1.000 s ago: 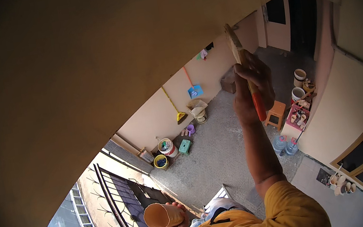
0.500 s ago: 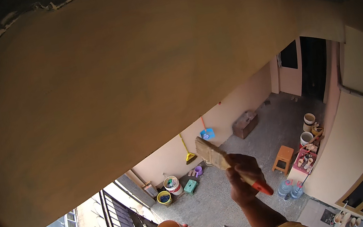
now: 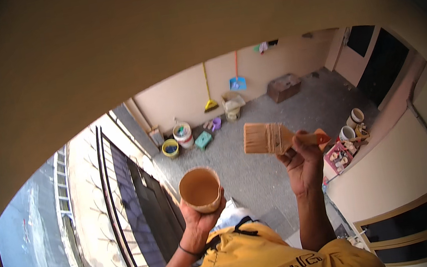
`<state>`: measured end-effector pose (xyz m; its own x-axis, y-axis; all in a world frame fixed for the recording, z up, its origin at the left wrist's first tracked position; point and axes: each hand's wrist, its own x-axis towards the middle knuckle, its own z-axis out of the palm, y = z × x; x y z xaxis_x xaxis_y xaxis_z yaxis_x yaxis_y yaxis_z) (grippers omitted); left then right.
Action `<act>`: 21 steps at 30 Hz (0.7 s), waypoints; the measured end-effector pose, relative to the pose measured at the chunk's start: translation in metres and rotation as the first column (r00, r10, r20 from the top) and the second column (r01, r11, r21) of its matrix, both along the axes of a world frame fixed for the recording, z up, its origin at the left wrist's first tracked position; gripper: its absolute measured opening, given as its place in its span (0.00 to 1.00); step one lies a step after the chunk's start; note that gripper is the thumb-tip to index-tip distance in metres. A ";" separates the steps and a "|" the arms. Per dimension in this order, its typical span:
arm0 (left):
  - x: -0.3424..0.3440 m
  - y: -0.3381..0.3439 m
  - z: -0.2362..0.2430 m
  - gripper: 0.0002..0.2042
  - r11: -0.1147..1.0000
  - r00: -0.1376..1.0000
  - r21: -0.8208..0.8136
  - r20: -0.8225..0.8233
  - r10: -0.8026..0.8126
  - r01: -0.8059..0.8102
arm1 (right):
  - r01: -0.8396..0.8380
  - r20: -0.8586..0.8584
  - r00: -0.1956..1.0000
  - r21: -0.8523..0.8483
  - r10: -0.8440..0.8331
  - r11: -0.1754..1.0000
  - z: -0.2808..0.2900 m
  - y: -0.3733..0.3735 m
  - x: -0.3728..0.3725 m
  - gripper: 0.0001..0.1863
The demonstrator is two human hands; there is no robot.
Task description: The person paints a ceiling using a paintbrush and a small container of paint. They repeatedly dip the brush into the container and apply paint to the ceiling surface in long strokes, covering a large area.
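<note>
My left hand is closed around a cream cup held upright, its wide mouth facing up. Its inside is tan, and I cannot tell how much liquid it holds. A wide, flat paintbrush is gripped in my right hand, level with the cup and to its right. The brush's pale, paint-coated bristles point left, and the red end of its handle sticks out on the right. Across the top spreads a broad brownish painted surface, apart from the bristles.
Far below is a grey floor. A dark metal railing runs along the left. By the far wall are a yellow broom, a blue dustpan, a white bucket and a brown box. A cream wall rises at right.
The view has tilted down, showing more of my arms and yellow shirt. The brush has swung from pointing up at the painted surface to lying level. The cup has come higher into view.
</note>
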<state>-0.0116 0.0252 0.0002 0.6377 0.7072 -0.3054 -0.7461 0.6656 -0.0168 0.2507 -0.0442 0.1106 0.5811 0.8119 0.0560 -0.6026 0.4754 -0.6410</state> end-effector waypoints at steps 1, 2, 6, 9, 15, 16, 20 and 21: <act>0.000 -0.004 0.003 0.32 1.000 1.000 -0.002 0.001 0.013 -0.013 | 0.036 0.106 0.993 0.044 -0.041 0.998 0.009 -0.007 -0.005 0.15; 0.000 -0.011 0.010 0.31 0.999 1.000 0.036 -0.003 0.019 -0.019 | 0.020 0.216 0.975 0.147 -0.052 0.989 0.026 -0.016 -0.011 0.15; 0.009 -0.024 0.026 0.25 0.992 0.989 0.036 -0.085 0.121 -0.118 | 0.015 0.680 0.682 0.354 -0.269 0.935 0.052 -0.029 -0.021 0.18; 0.013 -0.021 0.025 0.24 0.987 0.984 0.056 -0.082 0.156 -0.152 | -0.049 0.769 0.593 0.330 -0.238 0.943 0.064 -0.023 -0.041 0.18; 0.009 -0.023 0.027 0.22 0.983 0.980 0.093 -0.102 0.169 -0.160 | -0.157 0.885 0.450 0.206 -0.116 0.966 0.048 -0.009 -0.061 0.17; 0.009 -0.023 0.026 0.22 0.980 0.977 0.110 -0.120 0.176 -0.163 | -0.168 0.906 0.410 0.187 -0.104 0.968 0.046 -0.008 -0.064 0.17; 0.009 -0.025 0.026 0.25 0.978 0.959 0.066 -0.195 0.206 -0.196 | -0.199 0.943 0.319 0.169 -0.099 0.965 0.031 0.001 -0.073 0.16; 0.009 -0.025 0.025 0.24 0.978 0.959 0.067 -0.193 0.209 -0.200 | -0.207 0.942 0.325 0.154 -0.081 0.966 0.028 0.002 -0.076 0.15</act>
<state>-0.0023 -0.0001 0.0247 0.4080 0.8325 -0.3748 -0.8517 0.4949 0.1722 0.1750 -0.0422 0.1386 -0.0313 0.7238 0.6893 0.2973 0.6651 -0.6850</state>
